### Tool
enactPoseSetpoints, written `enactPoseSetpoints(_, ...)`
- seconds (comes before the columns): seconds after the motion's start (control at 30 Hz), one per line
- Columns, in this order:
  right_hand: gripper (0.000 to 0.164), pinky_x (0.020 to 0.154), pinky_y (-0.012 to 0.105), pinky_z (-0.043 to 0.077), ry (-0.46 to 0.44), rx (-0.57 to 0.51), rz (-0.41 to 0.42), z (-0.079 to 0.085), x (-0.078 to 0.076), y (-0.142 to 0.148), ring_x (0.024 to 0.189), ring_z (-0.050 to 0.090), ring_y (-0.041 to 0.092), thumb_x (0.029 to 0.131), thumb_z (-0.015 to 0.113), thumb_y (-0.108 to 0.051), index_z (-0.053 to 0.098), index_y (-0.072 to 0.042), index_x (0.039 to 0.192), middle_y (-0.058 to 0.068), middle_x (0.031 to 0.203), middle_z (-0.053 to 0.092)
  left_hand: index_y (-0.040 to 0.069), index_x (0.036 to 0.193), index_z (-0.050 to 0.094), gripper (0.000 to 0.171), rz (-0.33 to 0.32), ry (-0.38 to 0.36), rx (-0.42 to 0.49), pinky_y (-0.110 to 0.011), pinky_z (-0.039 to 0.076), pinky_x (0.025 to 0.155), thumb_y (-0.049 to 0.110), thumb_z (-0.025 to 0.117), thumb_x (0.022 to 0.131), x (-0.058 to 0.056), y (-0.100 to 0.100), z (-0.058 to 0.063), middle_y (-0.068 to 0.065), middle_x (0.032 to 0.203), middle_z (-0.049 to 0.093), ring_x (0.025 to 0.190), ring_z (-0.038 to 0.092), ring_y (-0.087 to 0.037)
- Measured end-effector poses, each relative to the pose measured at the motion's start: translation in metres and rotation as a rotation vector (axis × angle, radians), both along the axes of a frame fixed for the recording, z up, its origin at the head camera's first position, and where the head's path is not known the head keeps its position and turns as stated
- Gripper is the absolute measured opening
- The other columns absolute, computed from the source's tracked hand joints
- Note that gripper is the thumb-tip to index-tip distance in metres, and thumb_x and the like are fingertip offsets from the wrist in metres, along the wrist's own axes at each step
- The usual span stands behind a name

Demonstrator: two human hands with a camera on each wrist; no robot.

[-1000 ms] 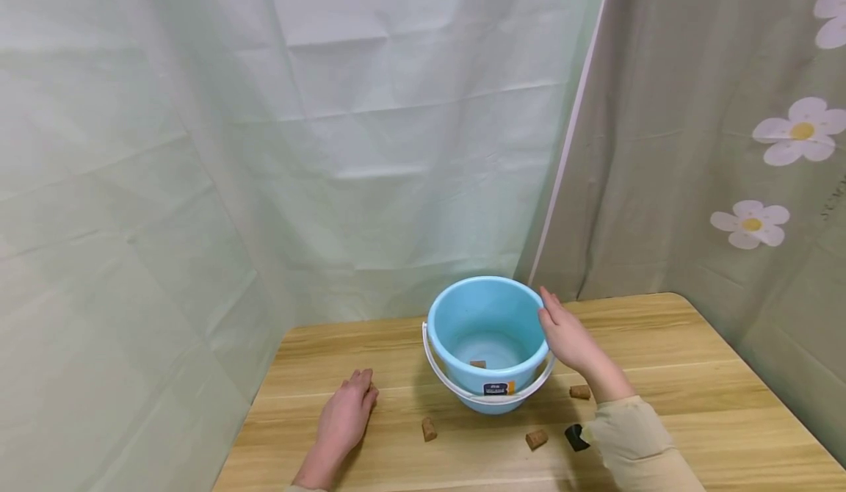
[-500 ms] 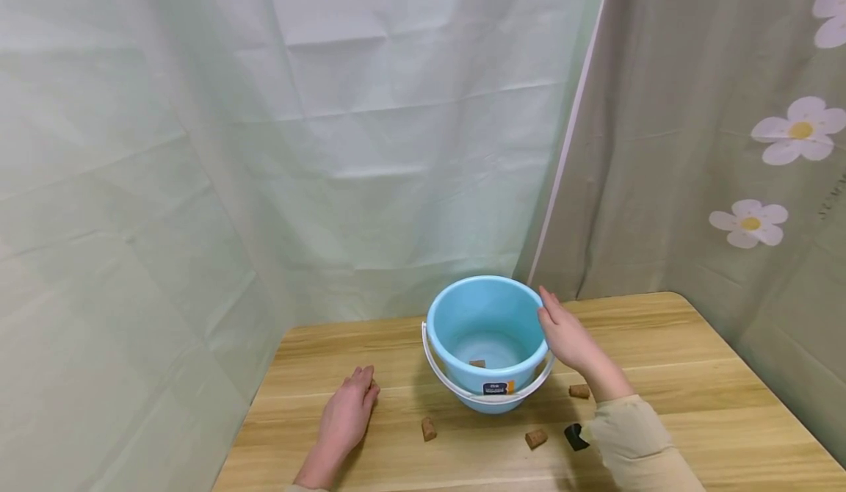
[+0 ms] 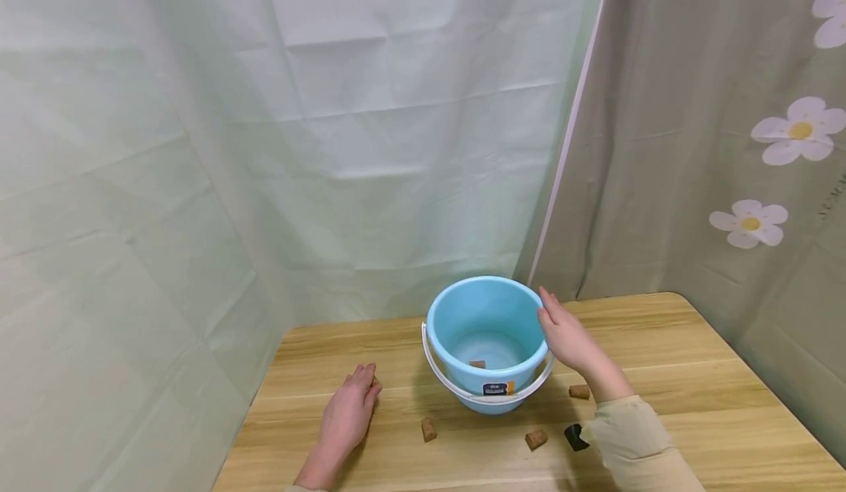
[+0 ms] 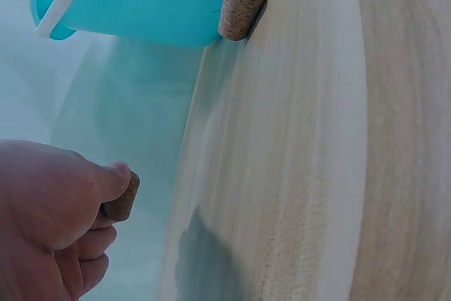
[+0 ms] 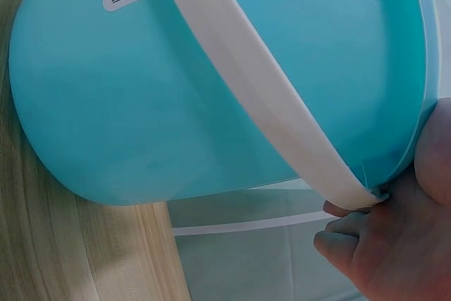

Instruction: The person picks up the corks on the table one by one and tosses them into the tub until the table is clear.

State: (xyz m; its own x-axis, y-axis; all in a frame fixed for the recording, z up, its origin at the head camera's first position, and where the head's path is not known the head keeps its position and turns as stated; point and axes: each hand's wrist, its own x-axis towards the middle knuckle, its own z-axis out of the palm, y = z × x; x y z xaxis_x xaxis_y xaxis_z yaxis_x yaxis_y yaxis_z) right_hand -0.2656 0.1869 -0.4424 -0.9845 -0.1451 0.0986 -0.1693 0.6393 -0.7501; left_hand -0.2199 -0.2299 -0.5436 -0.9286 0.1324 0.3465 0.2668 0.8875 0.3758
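A light blue bucket (image 3: 492, 385) with a white handle (image 5: 246, 82) stands on the wooden table. My right hand (image 3: 570, 336) holds its right rim where the handle joins; in the right wrist view the thumb lies at the rim and the fingers lie by the outer wall. My left hand (image 3: 346, 410) is left of the bucket, pinching a cork (image 4: 124, 199) between thumb and fingers; the head view hides this cork. One cork (image 3: 477, 364) lies inside the bucket. Others lie in front: a cork (image 3: 429, 429) on the left, a cork (image 3: 536, 439) nearer the middle.
Another cork (image 3: 579, 391) lies right of the bucket, beside my right forearm. A black curved piece (image 3: 576, 437) sits by the right sleeve (image 3: 631, 433). The wooden table (image 3: 714, 389) reaches back to pale curtains (image 3: 396, 183).
My left hand has shifted very slightly forward and to the right. The bucket, the right hand and the corks on the table have stayed in place.
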Motion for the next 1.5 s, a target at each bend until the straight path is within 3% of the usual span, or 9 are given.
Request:
enactPoseSetpoints(0.33,0.062,0.128,0.063,0.011,-0.007,0.002,0.005,0.000,0.001,-0.001,0.160,0.009,0.049,0.118,0.027,-0.029,0.015,0.006,0.168,0.029,0.173,0.014,-0.010,0.141,0.063,0.044,-0.019,0.008,0.014,-0.058,0.045,0.114,0.007,0.073,0.102,0.003,0.003,0.004,-0.028,0.144,0.062,0.136,0.059,-0.043)
enactPoseSetpoints(0.63,0.062,0.128,0.062,0.011,-0.009,-0.004,0.010,0.001,0.002,-0.001,0.160,0.009,0.049,0.118,0.027,-0.028,0.015,0.006,0.168,0.029,0.173,0.014,-0.010,0.135,0.067,0.041,-0.034,0.107,0.033,-0.060,0.048,0.110,0.006,0.076,0.099,0.003,0.005,0.009,-0.028,0.141,0.064,0.133,0.062,-0.044)
enactPoseSetpoints(0.93,0.062,0.128,0.063,0.011,-0.007,0.001,0.009,0.001,0.002,-0.001,0.160,0.009,0.049,0.118,0.027,-0.029,0.014,0.005,0.168,0.029,0.173,0.014,-0.009,0.138,0.066,0.041,-0.030,0.062,0.050,-0.057,0.044,0.115,0.009,0.073,0.101,0.004,0.007,0.013,-0.026,0.145,0.062,0.137,0.059,-0.043)
enactPoseSetpoints(1.17,0.062,0.127,0.064,0.013,0.008,0.000,0.003,-0.001,0.000,-0.001,0.160,0.010,0.050,0.118,0.027,-0.028,0.015,0.007,0.168,0.029,0.173,0.015,-0.005,0.127,0.072,0.028,-0.039,0.061,0.077,-0.056,0.041,0.117,0.009,0.071,0.103,0.004,0.009,0.017,-0.025,0.147,0.060,0.139,0.057,-0.042)
enactPoseSetpoints(1.5,0.062,0.128,0.064,0.012,0.006,-0.008,0.003,-0.002,0.000,0.001,0.160,0.010,0.049,0.118,0.026,-0.028,0.015,0.006,0.168,0.029,0.173,0.014,-0.008,0.135,0.068,0.037,-0.040,0.076,0.081,-0.056,0.042,0.116,0.009,0.072,0.102,0.005,0.010,0.020,-0.025,0.147,0.060,0.139,0.057,-0.042)
